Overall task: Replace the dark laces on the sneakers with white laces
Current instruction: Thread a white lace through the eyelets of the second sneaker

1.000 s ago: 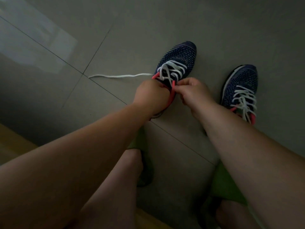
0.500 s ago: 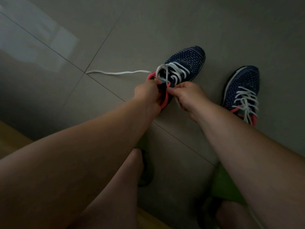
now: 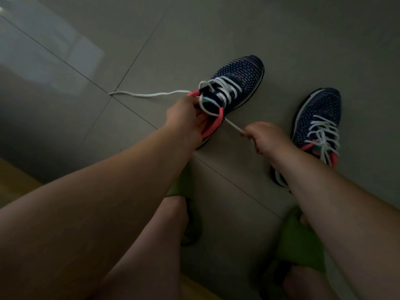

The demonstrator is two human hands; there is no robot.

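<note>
Right hand [image 3: 265, 138] now drawn back from sneaker [image 3: 232, 87], pinching lace [image 3: 232, 124] taut; left hand [image 3: 187, 120] still gripping collar.

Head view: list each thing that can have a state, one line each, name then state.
Left sneaker: on the floor, white lace threaded, not tied, collar held.
White lace: one end pulled taut, the other trailing loose on the tiles.
Right sneaker: on the floor, white-laced, loose, untouched.
Left hand: grips the left sneaker's pink collar.
Right hand: pinches the white lace end.
</note>
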